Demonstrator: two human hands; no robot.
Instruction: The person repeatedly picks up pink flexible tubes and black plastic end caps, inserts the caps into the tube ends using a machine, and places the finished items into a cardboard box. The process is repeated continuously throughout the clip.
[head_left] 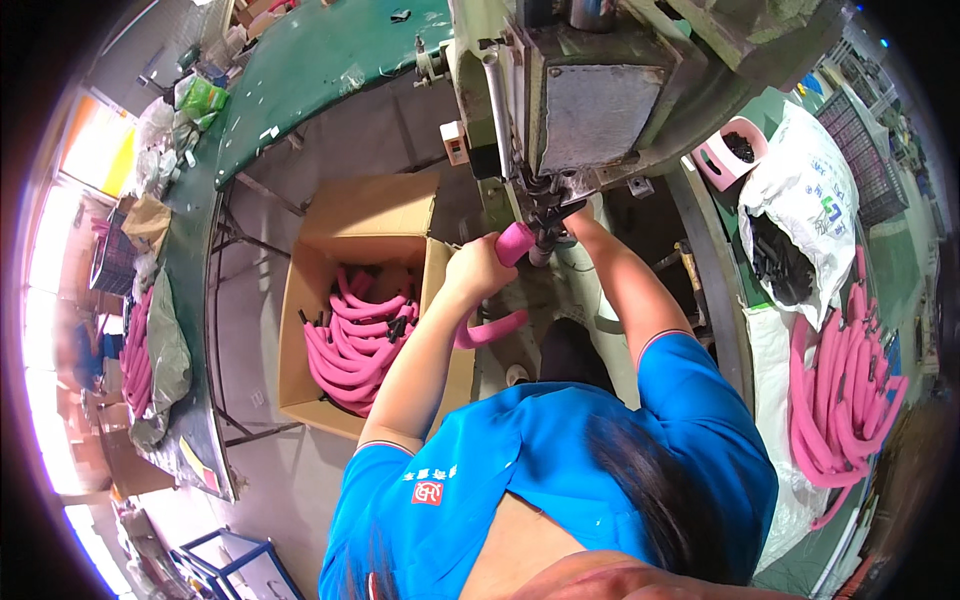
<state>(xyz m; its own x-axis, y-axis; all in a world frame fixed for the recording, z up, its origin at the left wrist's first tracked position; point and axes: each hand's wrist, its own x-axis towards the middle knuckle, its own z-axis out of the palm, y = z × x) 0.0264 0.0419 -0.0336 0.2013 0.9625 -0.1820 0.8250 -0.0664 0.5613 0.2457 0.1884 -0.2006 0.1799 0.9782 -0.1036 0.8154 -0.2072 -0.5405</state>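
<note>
My left hand (478,270) is wrapped round a pink foam-covered tube (515,243), whose end sticks out toward the machine (600,115). Below that hand the tube curves round, and its lower length hangs beside the cardboard box. Under the machine's head, my right hand (580,218) reaches in from the right, next to a black part (560,212) close to the tube's end. The fingers of that hand are mostly hidden, and I cannot tell whether it grips the black part.
An open cardboard box (300,330) with several pink curved tubes (355,345) stands at left. On the right bench, more pink tubes (835,400) lie near a white sack (800,180) of black parts and a pink container (715,165). A green table (330,60) runs behind.
</note>
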